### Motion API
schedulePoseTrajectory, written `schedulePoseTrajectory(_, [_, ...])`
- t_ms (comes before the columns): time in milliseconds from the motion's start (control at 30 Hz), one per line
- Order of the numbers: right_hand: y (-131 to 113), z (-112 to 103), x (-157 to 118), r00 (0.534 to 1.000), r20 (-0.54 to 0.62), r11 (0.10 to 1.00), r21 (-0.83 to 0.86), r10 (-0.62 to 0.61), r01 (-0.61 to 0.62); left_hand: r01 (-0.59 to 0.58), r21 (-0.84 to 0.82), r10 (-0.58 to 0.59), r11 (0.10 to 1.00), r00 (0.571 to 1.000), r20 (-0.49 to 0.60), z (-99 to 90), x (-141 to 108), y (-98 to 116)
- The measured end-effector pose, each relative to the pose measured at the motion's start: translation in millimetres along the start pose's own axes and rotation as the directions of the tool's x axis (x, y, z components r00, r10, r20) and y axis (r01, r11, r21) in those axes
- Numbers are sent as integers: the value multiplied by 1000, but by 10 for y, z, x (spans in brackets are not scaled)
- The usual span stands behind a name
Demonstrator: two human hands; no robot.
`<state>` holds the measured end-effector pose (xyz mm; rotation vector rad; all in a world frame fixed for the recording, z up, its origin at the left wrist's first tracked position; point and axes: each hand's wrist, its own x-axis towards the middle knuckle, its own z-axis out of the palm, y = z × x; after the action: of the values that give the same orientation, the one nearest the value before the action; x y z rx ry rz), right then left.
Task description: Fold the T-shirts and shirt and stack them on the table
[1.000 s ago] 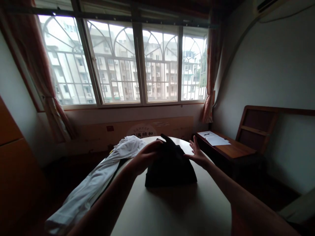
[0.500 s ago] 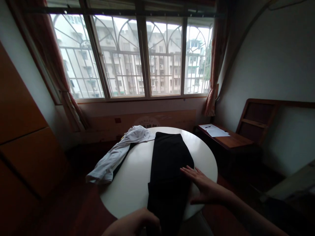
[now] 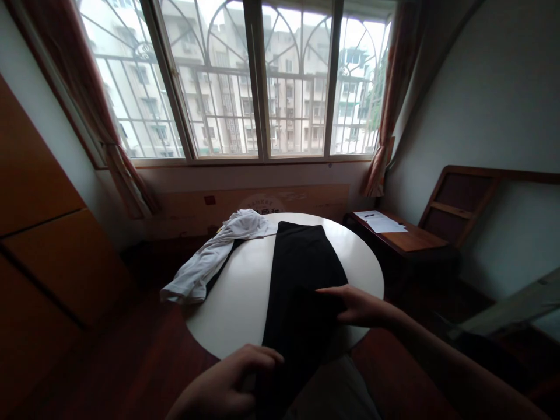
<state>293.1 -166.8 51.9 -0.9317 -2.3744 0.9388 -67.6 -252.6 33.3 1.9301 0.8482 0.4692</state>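
Observation:
A pair of black trousers (image 3: 301, 256), folded lengthwise, lies over the round white table (image 3: 231, 315), its near end hanging past the front edge. My left hand (image 3: 245, 373) is closed on the left side of the cloth at the near end. Across from it, my right hand (image 3: 350, 303) pinches the right edge of the cloth, with the forefinger lying over the top. Dark cloth hides some of the fingertips. A crumpled white garment (image 3: 236, 239) lies on the left part of the table, with a dark strip of cloth beneath it.
Beyond the table, a long cardboard box (image 3: 184, 204) stands below the barred window. On the right is a low wooden bench (image 3: 420, 242) with paper sheets (image 3: 380, 221) and a pen on it. An orange-brown cabinet (image 3: 44, 256) stands on the left.
My right hand has gone from lying flat with fingers spread to pinching the trousers' edge. My left hand has come further into view. The whole view has tilted down slightly.

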Motion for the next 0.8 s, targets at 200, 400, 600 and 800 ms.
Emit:
schedulePoseTrajectory(200, [204, -21, -770, 979, -165, 993, 21, 118, -116, -107, 3, 106, 994, 993, 56, -17, 40, 141])
schedulePoseTrajectory(400, [491, 538, -1125, 945, -298, 989, -11, 135, -144, -69, 93, 59, 993, 993, 105, 108, 55, 189])
schedulePoseTrajectory(600, [392, 738, -1335, 951, -298, 979, -152, 84, -134, 14, 158, -27, 987, 997, 78, 185, 18, 182])
schedulePoseTrajectory(800, [198, 714, -1622, 967, -149, 978, 28, 206, -204, -4, 185, -22, 983, 990, 139, 163, -33, 233])
